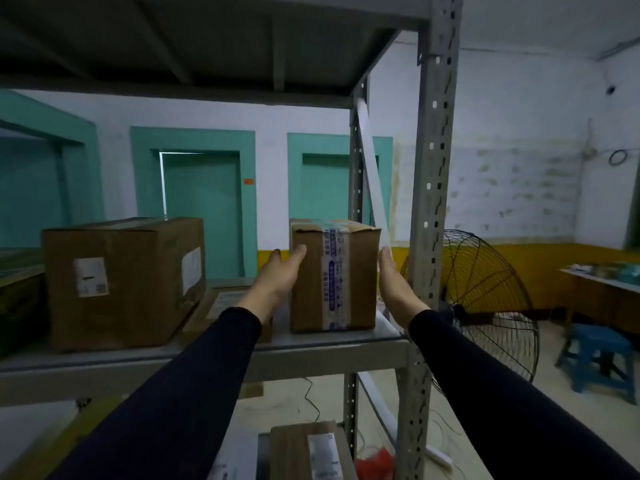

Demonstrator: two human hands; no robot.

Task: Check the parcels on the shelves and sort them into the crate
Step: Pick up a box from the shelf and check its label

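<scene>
A small brown cardboard parcel (334, 277) with printed blue tape down its front stands upright near the right end of the grey metal shelf (311, 351). My left hand (277, 282) lies flat against the parcel's left side with straight fingers. My right hand (394, 282) reaches along the parcel's right side, fingers straight, close to or touching it. A larger brown parcel (121, 282) with white labels stands further left on the same shelf. A flat parcel (221, 306) lies between the two, partly hidden by my left arm.
A perforated grey upright (429, 202) stands just right of my right hand. A black floor fan (485, 299) and a blue stool (599, 358) are beyond it. Another labelled parcel (308, 448) lies on the shelf below. A dark box (17, 299) sits far left.
</scene>
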